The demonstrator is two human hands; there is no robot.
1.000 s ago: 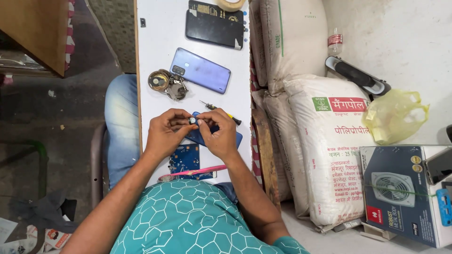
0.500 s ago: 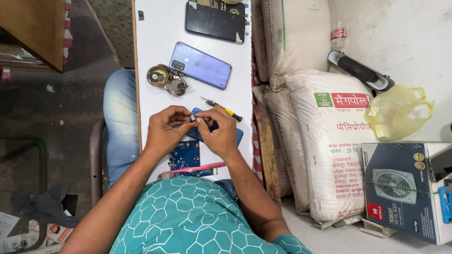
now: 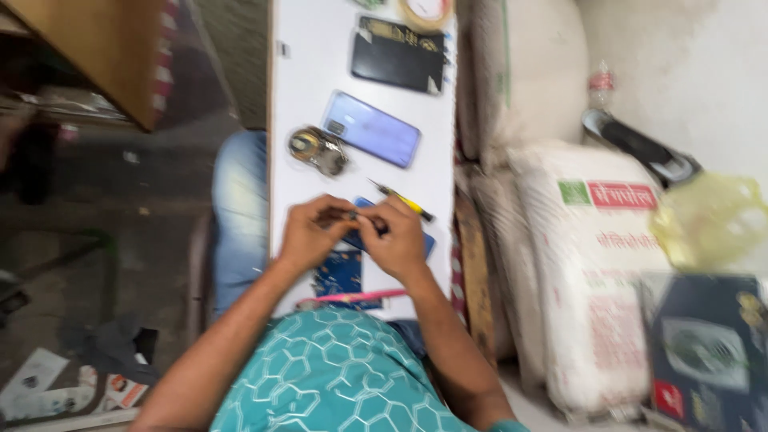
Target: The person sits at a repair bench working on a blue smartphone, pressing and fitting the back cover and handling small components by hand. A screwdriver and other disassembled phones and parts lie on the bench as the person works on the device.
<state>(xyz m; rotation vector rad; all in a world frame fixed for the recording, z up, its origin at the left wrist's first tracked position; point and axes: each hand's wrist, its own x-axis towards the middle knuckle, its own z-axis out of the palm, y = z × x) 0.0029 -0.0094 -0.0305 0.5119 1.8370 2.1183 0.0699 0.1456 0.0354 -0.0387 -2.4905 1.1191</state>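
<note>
My left hand (image 3: pixel 310 234) and my right hand (image 3: pixel 395 238) meet over a narrow white board (image 3: pixel 304 96) on my lap. Together they pinch a small dark part (image 3: pixel 346 216) held between the fingertips; the picture is blurred and its shape is unclear. Beneath them lies a blue phone body (image 3: pixel 424 242), mostly covered by my right hand. A blue circuit board (image 3: pixel 340 272) sits just below my left hand. A yellow-handled screwdriver (image 3: pixel 404 201) lies beside my right hand. A pink tool (image 3: pixel 360 298) rests at the board's near edge.
Farther up the board lie a lilac phone back (image 3: pixel 372 128), a round metal part (image 3: pixel 317 150), a black phone (image 3: pixel 396 58) and a tape roll (image 3: pixel 426 10). White sacks (image 3: pixel 608 264), a yellow bag (image 3: pixel 708 220) and a boxed fan (image 3: pixel 708 344) stand at right. A wooden panel (image 3: pixel 104 48) is at upper left.
The view has shifted and blurred as my head moved. My hands stay together on the small part, a little lower in the picture.
</note>
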